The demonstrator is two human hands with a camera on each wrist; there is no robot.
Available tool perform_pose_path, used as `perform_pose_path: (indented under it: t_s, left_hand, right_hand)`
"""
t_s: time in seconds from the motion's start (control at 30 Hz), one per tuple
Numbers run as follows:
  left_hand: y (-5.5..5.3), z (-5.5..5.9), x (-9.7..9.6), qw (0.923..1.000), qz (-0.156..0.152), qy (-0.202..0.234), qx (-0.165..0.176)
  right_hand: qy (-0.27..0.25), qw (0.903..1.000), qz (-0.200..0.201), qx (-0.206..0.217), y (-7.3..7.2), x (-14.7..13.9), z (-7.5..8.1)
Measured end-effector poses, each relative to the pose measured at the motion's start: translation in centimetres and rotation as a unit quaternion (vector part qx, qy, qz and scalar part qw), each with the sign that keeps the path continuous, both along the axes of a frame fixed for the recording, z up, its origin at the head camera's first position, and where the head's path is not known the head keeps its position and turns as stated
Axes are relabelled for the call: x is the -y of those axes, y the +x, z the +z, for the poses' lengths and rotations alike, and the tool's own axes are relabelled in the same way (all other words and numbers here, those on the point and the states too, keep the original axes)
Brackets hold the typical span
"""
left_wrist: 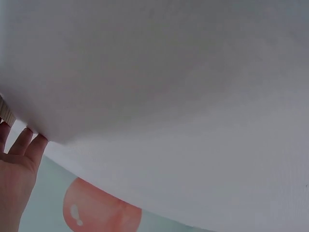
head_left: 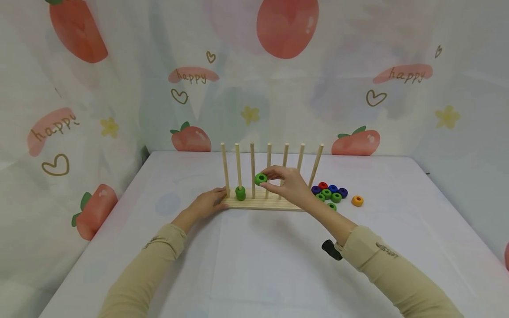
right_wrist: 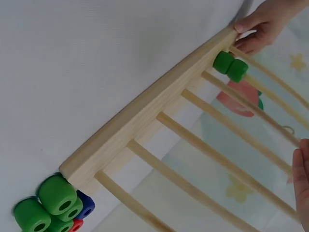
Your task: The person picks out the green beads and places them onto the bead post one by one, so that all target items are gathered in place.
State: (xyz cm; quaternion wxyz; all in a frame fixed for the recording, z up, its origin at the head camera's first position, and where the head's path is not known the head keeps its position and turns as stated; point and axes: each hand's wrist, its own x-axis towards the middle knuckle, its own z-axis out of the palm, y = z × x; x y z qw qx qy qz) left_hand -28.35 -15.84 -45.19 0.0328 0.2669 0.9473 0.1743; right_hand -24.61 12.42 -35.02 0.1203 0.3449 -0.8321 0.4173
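A wooden peg stand [head_left: 266, 204] with a row of several upright pegs stands on the table. My left hand [head_left: 204, 204] grips its left end, thumb in front and fingers behind, as the right wrist view also shows. Two green beads [right_wrist: 231, 66] are stacked at the bottom of the second peg from the left. My right hand [head_left: 292, 185] pinches another green bead [head_left: 260, 179] between thumb and fingers, in front of the pegs and above the base. Its hole faces the head camera. In the right wrist view only part of the right hand [right_wrist: 301, 181] shows, and its bead is hidden.
By the stand's right end lies a cluster of loose beads: several green [head_left: 336, 197], a red [head_left: 323, 185], a blue [head_left: 332, 189] and purple ones [head_left: 343, 193]. An orange bead [head_left: 357, 201] lies apart to their right. A printed cloth wall [head_left: 310, 106] rises behind the table.
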Motion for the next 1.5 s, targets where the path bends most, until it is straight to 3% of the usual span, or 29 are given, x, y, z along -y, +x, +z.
perform_pose_path:
  t_s: [0.17, 0.33, 0.5, 0.77, 1.1, 1.5]
  left_hand:
    - [0.3, 0.4, -0.3, 0.9994, 0.005, -0.028, -0.018]
    - [0.6, 0.7, -0.3, 0.9997, -0.005, -0.007, -0.024]
    - [0.6, 0.6, -0.2, 0.9993, -0.003, -0.014, -0.034]
    - [0.4, 0.3, -0.3, 0.9995, 0.002, -0.019, -0.023]
    - [0.1, 0.1, -0.4, 0.9991, -0.009, -0.018, -0.038]
    - [0.2, 0.3, -0.2, 0.9984, -0.011, -0.022, -0.050]
  right_hand:
    - [-0.013, 0.9999, 0.008, -0.006, -0.4, 0.7, 0.9]
    - [-0.014, 0.9998, 0.015, 0.002, -0.4, 1.4, 1.9]
    - [-0.020, 0.9996, 0.019, -0.004, -0.7, 2.0, 2.7]
    - [-0.031, 0.9992, 0.023, 0.000, -1.2, 2.7, 3.4]
    - [-0.045, 0.9976, 0.033, -0.041, -1.9, 3.6, 4.7]
    - [-0.058, 0.9957, 0.044, -0.057, -3.1, 4.2, 6.2]
